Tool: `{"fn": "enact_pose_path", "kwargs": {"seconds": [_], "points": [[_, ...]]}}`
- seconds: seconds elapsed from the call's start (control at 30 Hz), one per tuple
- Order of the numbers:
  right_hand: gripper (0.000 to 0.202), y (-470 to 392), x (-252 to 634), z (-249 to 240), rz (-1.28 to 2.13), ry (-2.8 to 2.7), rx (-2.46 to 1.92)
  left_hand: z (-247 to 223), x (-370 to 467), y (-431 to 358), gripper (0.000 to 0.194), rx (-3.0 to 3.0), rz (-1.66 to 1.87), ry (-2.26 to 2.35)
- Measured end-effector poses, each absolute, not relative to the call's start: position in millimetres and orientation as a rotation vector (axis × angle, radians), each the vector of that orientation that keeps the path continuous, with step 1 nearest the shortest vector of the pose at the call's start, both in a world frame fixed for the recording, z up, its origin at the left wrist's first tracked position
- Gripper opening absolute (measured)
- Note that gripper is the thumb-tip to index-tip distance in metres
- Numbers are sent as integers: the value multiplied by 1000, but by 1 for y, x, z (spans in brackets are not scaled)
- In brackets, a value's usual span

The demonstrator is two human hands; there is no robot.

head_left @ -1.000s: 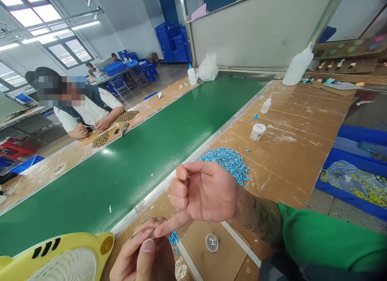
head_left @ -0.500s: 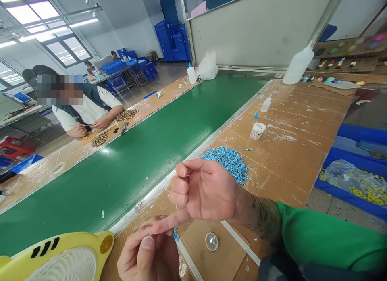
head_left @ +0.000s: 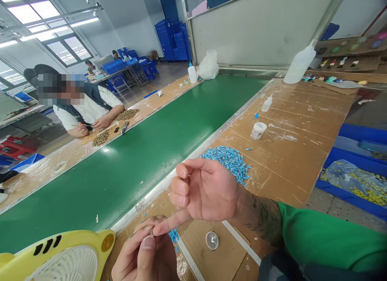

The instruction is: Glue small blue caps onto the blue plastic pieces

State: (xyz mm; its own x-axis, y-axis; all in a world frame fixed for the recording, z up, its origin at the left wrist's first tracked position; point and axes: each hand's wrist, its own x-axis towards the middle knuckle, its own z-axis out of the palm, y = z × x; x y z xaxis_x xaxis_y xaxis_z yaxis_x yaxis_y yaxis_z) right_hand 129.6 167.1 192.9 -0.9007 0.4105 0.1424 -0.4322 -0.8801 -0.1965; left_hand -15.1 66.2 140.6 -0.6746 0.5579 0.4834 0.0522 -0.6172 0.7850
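My left hand [head_left: 148, 250] is closed at the lower middle, thumb and fingertips pinched together. Whatever lies in that pinch is too small or hidden to name. Beside it, my right hand [head_left: 208, 190] is turned palm up with nothing in the palm. Its upper fingers are loosely curled, while the lowest finger stretches out to touch the left fingertips. Below the right hand, a small round clear dish [head_left: 212, 240] sits on a cardboard sheet [head_left: 223, 263]. A heap of small blue pieces [head_left: 226, 160] lies behind the right hand, and a few more blue pieces [head_left: 173, 235] show beside the left.
A green conveyor belt [head_left: 169, 123] runs diagonally past the worktable. A yellow fan [head_left: 66, 257] stands at lower left. Further back on the table are a white tub [head_left: 258, 130], a small bottle [head_left: 267, 104] and a large bottle [head_left: 299, 67]. Across the belt sits a co-worker [head_left: 87, 101].
My left hand has shifted slightly left, and more blue pieces show beside it. Specks on the belt have slid toward the lower left. My right hand is nearly still.
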Motion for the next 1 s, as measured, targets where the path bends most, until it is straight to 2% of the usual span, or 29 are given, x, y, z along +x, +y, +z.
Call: {"fn": "enact_pose_path", "kwargs": {"seconds": [0.77, 1.0], "points": [[27, 169, 127, 192, 2669, -320, 138, 142, -9, 71, 5, 999, 2301, 1092], [29, 169, 125, 190, 2573, -337, 159, 137, -8, 71, 9, 927, 2253, 1065]]}}
